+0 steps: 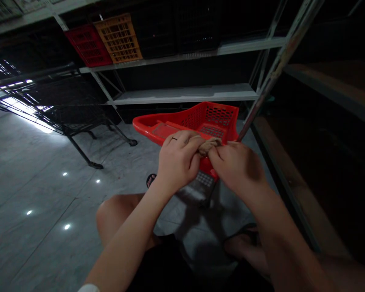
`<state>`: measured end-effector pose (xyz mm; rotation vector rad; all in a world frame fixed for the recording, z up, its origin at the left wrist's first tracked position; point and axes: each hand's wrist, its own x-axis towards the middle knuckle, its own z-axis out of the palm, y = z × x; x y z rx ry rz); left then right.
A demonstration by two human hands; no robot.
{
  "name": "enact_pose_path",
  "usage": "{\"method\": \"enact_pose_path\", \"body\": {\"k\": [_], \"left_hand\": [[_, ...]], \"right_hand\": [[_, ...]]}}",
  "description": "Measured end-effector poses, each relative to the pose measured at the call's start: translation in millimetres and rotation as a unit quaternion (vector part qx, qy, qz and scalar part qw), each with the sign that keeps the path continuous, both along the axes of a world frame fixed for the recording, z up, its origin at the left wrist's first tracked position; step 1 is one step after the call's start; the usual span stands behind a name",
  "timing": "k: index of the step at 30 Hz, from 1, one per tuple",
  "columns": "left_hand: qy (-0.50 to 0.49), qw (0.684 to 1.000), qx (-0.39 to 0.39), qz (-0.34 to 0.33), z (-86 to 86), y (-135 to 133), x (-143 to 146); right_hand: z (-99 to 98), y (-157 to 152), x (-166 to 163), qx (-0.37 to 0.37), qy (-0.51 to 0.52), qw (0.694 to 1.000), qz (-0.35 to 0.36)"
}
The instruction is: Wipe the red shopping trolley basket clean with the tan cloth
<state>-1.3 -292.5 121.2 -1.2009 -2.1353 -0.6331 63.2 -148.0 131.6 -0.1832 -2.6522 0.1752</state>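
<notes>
A bunched beige cloth [209,147] is stretched between my two hands. My left hand [179,158] closes on its left end, with a dark thin mark like a ring on one finger. On the other side, my right hand [239,162] grips the cloth too, thumb turned inward. Just beyond and below them stands a red plastic shopping cart [185,117] with perforated basket walls. My hands cover part of its near edge, and I cannot tell whether the cloth touches it.
Behind the cart rises a pale metal rack [185,95], holding a red crate [89,45], a yellow crate [118,38] and dark crates. A black wire trolley [69,101] stands left on the grey floor [48,194]. A rack post [276,69] and dark shelving border the right.
</notes>
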Motion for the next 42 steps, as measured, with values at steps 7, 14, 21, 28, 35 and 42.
{"method": "enact_pose_path", "body": {"k": [7,14,21,28,35,42], "left_hand": [[-0.009,0.973,0.193,0.125,-14.3,-56,-72],[-0.089,0.981,0.165,0.049,-0.7,-36,-44],[-0.071,0.995,-0.025,-0.062,15.2,45,21],[-0.106,0.992,-0.021,0.057,20.6,-15,-21],[-0.123,0.986,0.101,0.052,10.8,-37,-9],[-0.007,0.998,0.030,-0.048,3.7,42,47]], "right_hand": [[-12.7,24,15,-0.058,0.055,0.996,0.036],[-21.5,45,19,-0.079,0.076,0.993,0.042],[-24.7,78,26,-0.098,0.074,0.989,0.078],[-26.4,114,35,-0.165,0.066,0.981,0.083],[10.9,116,44,-0.168,-0.117,0.977,0.057],[25.7,72,12,-0.318,-0.025,0.938,0.136]]}}
